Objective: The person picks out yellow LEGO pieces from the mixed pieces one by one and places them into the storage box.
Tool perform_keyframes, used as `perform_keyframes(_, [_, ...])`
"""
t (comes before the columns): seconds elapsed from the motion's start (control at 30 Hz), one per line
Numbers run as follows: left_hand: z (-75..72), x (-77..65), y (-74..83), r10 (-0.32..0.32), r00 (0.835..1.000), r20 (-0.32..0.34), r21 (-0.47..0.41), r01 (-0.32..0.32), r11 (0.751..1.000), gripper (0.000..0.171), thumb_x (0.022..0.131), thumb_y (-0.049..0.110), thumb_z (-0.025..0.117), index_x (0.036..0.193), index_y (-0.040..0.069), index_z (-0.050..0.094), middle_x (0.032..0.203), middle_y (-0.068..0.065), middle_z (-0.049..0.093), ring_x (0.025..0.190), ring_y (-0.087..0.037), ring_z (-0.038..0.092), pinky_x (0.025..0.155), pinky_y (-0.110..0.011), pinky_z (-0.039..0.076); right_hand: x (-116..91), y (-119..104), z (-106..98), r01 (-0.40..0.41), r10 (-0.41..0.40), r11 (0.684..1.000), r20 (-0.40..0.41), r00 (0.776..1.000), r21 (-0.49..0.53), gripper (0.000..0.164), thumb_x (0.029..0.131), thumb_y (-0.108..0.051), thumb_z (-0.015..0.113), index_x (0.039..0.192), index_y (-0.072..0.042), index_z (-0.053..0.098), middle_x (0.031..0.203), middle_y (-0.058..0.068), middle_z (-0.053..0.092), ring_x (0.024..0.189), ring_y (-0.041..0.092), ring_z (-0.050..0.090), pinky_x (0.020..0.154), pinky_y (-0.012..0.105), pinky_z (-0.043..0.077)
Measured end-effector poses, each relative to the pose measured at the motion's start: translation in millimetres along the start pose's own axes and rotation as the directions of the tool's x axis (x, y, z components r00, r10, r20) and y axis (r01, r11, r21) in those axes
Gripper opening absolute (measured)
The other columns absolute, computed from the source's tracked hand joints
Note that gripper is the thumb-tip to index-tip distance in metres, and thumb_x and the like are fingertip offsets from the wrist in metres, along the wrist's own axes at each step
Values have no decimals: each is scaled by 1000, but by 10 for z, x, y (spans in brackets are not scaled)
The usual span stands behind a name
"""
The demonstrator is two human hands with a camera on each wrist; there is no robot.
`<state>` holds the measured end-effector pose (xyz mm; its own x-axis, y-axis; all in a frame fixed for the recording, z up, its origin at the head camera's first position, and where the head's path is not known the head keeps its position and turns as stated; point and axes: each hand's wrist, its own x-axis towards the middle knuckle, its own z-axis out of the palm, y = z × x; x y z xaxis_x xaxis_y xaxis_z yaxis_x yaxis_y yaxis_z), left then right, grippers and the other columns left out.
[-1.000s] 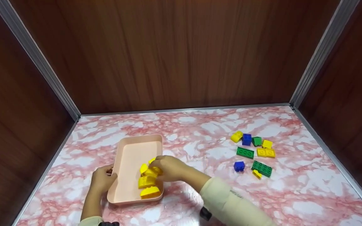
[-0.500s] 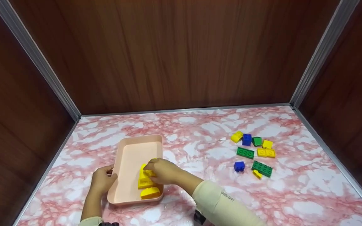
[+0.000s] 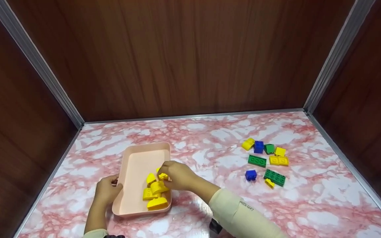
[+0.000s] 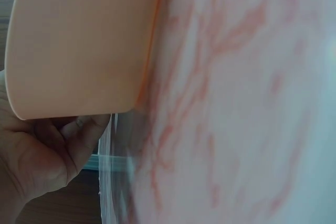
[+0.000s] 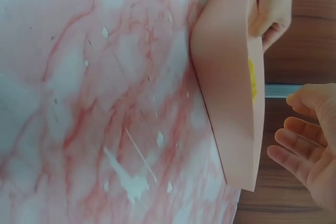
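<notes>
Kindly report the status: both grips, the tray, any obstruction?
Left grip holds pink tray. Right grip at yellow blocks inside. No obstruction seen.

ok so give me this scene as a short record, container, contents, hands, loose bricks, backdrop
container: pale pink tray on a red-and-white marbled table
contents: yellow bricks, gathered along the tray's right side
tray grip: left hand, at the left wall
over the contents: right hand, fingers apart; contact unclear
loose, right of tray: two blue bricks, three green bricks, several more yellow ones
backdrop: dark wood panels
</notes>
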<state>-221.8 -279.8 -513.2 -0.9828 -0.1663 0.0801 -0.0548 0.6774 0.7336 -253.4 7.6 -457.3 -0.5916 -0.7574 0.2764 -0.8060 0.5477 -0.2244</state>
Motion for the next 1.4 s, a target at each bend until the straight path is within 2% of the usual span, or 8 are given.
perform_keyframes(0.13, [-6,-7,-3,-9,1000,18,-2,9,1000,42,84,0,58,125,-12,59,99,-23,68,94,-37,66,73,-40,57,-77,72,-75,11,-11,1000,-44,999,2,22,81,-14,73,103,-8,72,102,0,65,93,15,63,78,26,52])
perform_keyframes(0.37, [-13,0,0,7,1000,-4,-10,-7,1000,41,83,-2,58,122,-12,61,94,-21,70,89,-34,68,70,-38,58,-243,305,-253,45,-36,998,-158,987,52,21,81,-12,74,101,-8,71,101,3,67,94,20,63,81,31,53])
perform_keyframes(0.63, [-28,1,-18,-5,1000,13,0,5,1000,42,84,0,57,124,-13,59,96,-23,69,92,-37,67,72,-40,58,-484,649,-420,17,2,996,-220,975,85,19,81,-10,73,99,-4,70,98,7,65,91,23,63,81,35,53])
perform_keyframes(0.73, [-34,-4,-18,-7,1000,10,2,7,1000,42,84,0,58,125,-12,59,96,-22,69,93,-37,66,73,-41,57,-575,784,-462,-30,53,994,-223,973,106,20,81,-9,73,99,-3,70,98,8,65,88,23,63,78,36,54])
perform_keyframes(0.9, [-39,-3,-31,-6,1000,14,-4,6,1000,42,84,0,57,125,-13,59,98,-23,68,93,-38,66,74,-41,57,-708,1013,-509,-167,200,971,-195,960,170,20,81,-8,73,100,-1,70,99,10,65,87,27,63,77,40,54])
perform_keyframes(1.13, [-39,-17,-36,-15,999,36,-8,15,1000,43,85,0,57,126,-14,57,100,-23,68,93,-37,66,74,-40,57,-857,1335,-534,-366,397,905,-119,910,216,22,83,-8,72,103,1,71,102,13,65,90,30,63,80,43,54])
perform_keyframes(1.23, [-24,-15,-24,-3,1000,19,-11,3,1000,43,83,-1,58,124,-13,59,95,-21,69,89,-35,67,71,-39,57,-922,1458,-566,-409,437,885,-95,894,225,23,83,-8,72,104,2,71,103,15,65,91,32,63,80,44,54])
perform_keyframes(1.4, [-20,-7,7,18,1000,8,-10,-18,1000,42,83,-1,58,123,-14,59,92,-22,69,88,-35,68,70,-39,57,-1016,1644,-651,-441,455,886,-87,886,141,24,81,-7,72,104,2,70,103,16,64,90,33,63,79,46,54])
